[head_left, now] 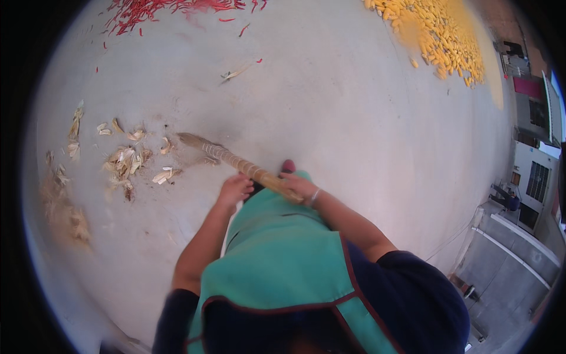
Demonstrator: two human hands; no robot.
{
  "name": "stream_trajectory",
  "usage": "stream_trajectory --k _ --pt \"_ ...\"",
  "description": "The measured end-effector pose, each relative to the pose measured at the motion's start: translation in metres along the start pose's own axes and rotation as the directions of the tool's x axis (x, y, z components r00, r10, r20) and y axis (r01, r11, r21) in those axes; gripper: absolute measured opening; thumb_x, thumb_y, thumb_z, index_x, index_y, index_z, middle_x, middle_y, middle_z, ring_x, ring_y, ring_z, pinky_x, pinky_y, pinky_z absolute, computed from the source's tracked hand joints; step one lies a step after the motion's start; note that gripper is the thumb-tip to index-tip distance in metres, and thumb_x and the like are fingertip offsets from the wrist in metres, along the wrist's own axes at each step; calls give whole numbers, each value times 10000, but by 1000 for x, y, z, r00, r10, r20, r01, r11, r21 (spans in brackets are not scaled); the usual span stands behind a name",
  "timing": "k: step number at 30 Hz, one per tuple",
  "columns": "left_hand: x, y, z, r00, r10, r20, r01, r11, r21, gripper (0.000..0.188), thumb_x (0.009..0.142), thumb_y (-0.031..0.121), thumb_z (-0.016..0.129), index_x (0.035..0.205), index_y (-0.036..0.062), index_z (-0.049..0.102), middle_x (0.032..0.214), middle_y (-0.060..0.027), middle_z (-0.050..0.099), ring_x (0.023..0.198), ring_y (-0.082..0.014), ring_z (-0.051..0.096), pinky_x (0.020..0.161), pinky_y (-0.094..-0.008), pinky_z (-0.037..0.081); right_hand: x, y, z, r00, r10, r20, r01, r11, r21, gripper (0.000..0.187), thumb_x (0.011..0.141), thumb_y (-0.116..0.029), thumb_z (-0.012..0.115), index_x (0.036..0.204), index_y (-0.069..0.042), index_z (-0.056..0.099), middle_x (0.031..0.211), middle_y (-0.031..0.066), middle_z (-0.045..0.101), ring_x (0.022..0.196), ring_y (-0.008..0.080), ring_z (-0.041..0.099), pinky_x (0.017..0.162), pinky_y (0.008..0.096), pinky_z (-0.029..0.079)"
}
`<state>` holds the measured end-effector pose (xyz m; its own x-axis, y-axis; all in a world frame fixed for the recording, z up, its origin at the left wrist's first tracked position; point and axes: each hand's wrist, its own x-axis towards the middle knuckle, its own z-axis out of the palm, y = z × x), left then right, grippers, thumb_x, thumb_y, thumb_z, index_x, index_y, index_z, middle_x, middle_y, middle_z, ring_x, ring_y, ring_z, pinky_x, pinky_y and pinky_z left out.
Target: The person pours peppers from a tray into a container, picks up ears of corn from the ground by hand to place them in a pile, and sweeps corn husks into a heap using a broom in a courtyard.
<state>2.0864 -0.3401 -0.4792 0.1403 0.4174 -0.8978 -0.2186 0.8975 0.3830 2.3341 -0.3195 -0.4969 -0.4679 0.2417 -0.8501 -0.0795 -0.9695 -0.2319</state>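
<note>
Straw broom (239, 164) held aslant before the wearer, head view. The broom runs from its brush end (191, 140), at the upper left, to the butt of its handle at the lower right, close to the front of a green apron (283, 253). Pale rings of binding (229, 157) circle the shaft between the brush end and the hands.

Right hand (299, 186): closed around the handle near its butt. The fingers lie across the upper side of the shaft, and a short length of handle shows past the hand, toward the apron. A light-coloured bracelet (316, 195) rings the wrist.

Left hand (237, 189): just beside the lower left edge of the shaft, between the bound section and the right hand. Its fingers are bent and point toward the handle; whether they touch or grip it cannot be told from this angle.

Surroundings: the brush end is near a loose scatter of dry corn husks (122, 164) on the pale floor (365, 130), the largest clump lying to its left. A single husk strip (236, 74) lies farther off, beyond the broom. Red chili peppers (159, 8) are spread at the upper left and yellow corn cobs (445, 44) are heaped at the upper right, both well apart from the hands. The tip of a dark red shoe (288, 166) shows just beyond the right hand.
</note>
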Motion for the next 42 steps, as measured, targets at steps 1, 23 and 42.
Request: stream_trajectory --k 1,23,42 --pt "-3 10 -3 999 32 11 -32 999 14 243 856 179 462 1070 73 502 983 -56 571 886 -158 558 783 -310 427 -1 -8 11 997 -1 -72 -1 1000 -31 575 798 -149 551 1317 -96 306 1027 60 553 781 126 558 609 274 477" --pt "73 210 20 971 35 -235 -105 950 -293 262 850 171 470 1084 57 496 988 -66 568 896 -168 557 759 -295 431 84 -319 11 976 197 94 -182 972 -147 595 783 -161 568 1315 -96 310 1023 68 574 774 134 585 597 285 485" --pt "129 328 -41 989 125 -75 -133 986 -100 232 852 190 475 1054 81 510 967 -33 571 888 -145 546 775 -304 415 136 -512 36 958 -148 -245 -9 841 -541 495 801 -138 508 1261 -14 375 1001 36 550 780 102 541 648 219 455"
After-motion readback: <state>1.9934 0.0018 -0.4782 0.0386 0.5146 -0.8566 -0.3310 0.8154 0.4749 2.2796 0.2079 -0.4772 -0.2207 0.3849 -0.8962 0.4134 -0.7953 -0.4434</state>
